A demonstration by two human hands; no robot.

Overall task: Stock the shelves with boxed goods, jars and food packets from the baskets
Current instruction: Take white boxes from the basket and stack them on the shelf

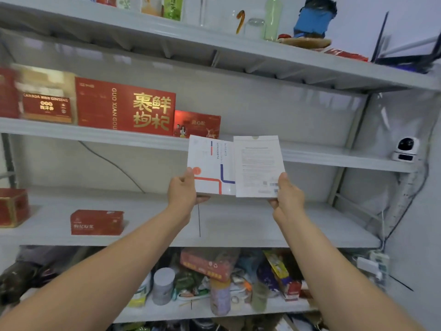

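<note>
Two flat white boxes are held up side by side in front of the middle shelf (334,156). My left hand (182,189) grips the lower left corner of the white box with red and blue lines (210,163). My right hand (287,192) grips the lower right corner of the white box with fine print (259,166), which overlaps the first one's right edge. Both boxes stand upright, just right of the small red box (198,124) on that shelf. Below them, the grey shelf (238,225) is bare.
Red gift boxes (124,108) line the middle shelf's left half. A red carton (96,222) and a red chest (13,207) sit on the shelf below. Jars, cans and packets (214,280) crowd the bottom shelf. A small white camera (405,149) stands at the right end.
</note>
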